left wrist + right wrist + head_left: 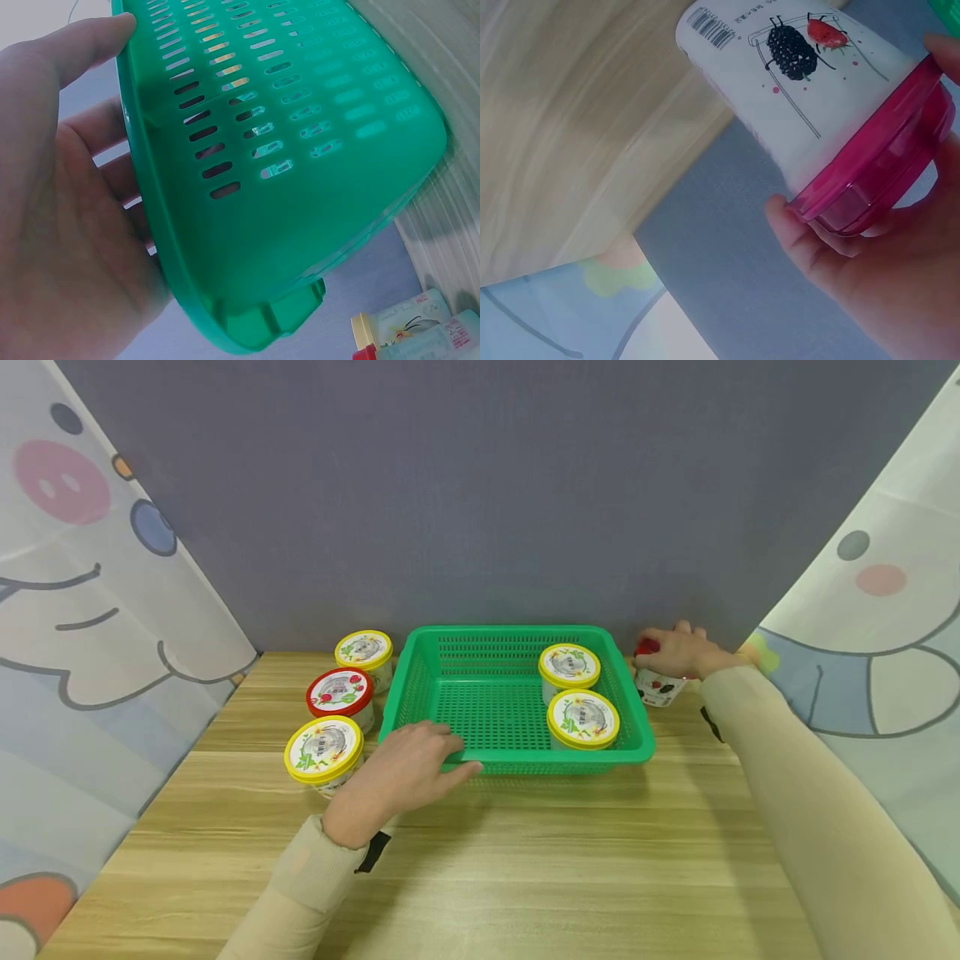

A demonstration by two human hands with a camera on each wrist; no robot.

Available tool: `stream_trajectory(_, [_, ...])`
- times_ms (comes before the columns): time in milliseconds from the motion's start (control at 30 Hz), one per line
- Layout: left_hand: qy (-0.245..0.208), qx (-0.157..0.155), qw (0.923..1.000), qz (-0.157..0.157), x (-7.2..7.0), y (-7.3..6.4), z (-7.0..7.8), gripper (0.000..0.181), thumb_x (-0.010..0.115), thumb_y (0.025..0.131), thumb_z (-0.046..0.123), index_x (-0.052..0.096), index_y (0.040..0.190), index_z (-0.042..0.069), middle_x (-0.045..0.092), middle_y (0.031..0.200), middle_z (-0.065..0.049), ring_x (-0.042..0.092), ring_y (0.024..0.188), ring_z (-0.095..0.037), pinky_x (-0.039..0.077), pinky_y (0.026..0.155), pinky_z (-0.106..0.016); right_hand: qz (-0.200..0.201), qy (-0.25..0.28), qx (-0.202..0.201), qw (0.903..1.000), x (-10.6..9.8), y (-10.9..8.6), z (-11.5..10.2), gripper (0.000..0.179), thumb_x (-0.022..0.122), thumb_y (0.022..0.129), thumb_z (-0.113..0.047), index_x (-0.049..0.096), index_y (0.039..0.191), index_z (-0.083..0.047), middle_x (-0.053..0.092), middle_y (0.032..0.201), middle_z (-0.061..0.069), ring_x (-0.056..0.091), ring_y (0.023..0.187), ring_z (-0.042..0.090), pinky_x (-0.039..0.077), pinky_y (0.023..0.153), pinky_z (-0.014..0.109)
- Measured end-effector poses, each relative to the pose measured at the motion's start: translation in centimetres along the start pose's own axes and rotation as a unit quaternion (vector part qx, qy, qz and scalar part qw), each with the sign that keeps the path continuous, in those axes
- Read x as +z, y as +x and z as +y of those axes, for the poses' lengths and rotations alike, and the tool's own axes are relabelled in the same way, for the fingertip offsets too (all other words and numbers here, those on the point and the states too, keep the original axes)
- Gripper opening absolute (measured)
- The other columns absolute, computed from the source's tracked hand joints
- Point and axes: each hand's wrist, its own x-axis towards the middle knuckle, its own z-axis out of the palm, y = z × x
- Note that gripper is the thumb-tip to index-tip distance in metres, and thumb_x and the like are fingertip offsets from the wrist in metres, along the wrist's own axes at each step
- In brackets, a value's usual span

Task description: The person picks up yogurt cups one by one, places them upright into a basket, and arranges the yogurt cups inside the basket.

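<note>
Outside the basket's right end, my right hand point(678, 652) holds a white paper tub point(802, 97) by its clear red lid point(870, 165), gripping from above. A blackberry and a strawberry are printed on the tub's side. My left hand point(405, 768) holds the front left corner of a green plastic basket point(517, 758); in the left wrist view its thumb is at the rim and its fingers pass behind it. Two yellow-lidded tubs, one at the back point(569, 666) and one in front point(583, 719), stand upright in the basket's right part.
Left of the basket stand a yellow-lidded tub point(363, 648) at the back, a red-lidded tub point(340, 692) in the middle and another yellow-lidded tub point(324, 749) in front. A grey wall point(480, 510) closes off the back of the wooden table point(525, 868); cartoon-printed sheets point(97, 693) flank it.
</note>
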Motion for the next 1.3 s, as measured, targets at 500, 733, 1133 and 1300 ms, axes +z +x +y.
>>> stream_trajectory(500, [-0.001,0.0,1.0,0.003,-0.1,-0.2,0.0,0.034,0.066,0.097,0.044,0.075,0.096,0.011,0.062,0.084,0.003,0.062,0.082,-0.019,0.052,0.072,-0.039,0.022,0.0,-0.006,0.9997,0.8,-0.9,-0.2,0.059,0.048,0.098,-0.046,0.049,0.144,-0.009,0.037,0.124,0.034,0.03,0.108,0.051,0.043,0.073,0.063])
stream_trajectory(733, [-0.006,0.0,1.0,0.003,-0.1,-0.2,0.1,0.032,0.067,0.097,0.044,0.073,0.091,0.013,0.058,0.079,0.006,0.059,0.079,-0.018,0.051,0.069,-0.037,0.028,-0.006,-0.004,0.9996,0.9,-1.3,-0.1,0.06,0.046,0.098,-0.047,0.048,0.145,-0.009,0.036,0.127,0.035,0.029,0.112,0.053,0.044,0.077,0.068])
stream_trajectory(1133, [-0.01,0.004,0.9999,0.003,0.0,-0.2,-0.1,0.032,0.066,0.098,0.042,0.074,0.093,0.011,0.058,0.079,0.005,0.059,0.08,-0.018,0.051,0.07,-0.038,0.066,-0.034,-0.011,0.9972,0.0,-2.3,-0.2,0.06,0.045,0.099,-0.047,0.048,0.144,-0.008,0.04,0.126,0.038,0.033,0.111,0.054,0.045,0.076,0.07])
stream_trajectory(1300, [-0.009,0.003,1.0,0.001,0.0,-0.1,-0.1,0.033,0.066,0.098,0.043,0.074,0.096,0.011,0.061,0.083,0.004,0.061,0.082,-0.019,0.052,0.071,-0.038,0.07,-0.032,-0.017,0.9969,-0.5,-2.5,-0.2,0.061,0.044,0.098,-0.048,0.048,0.144,-0.008,0.04,0.126,0.038,0.034,0.111,0.055,0.044,0.075,0.07])
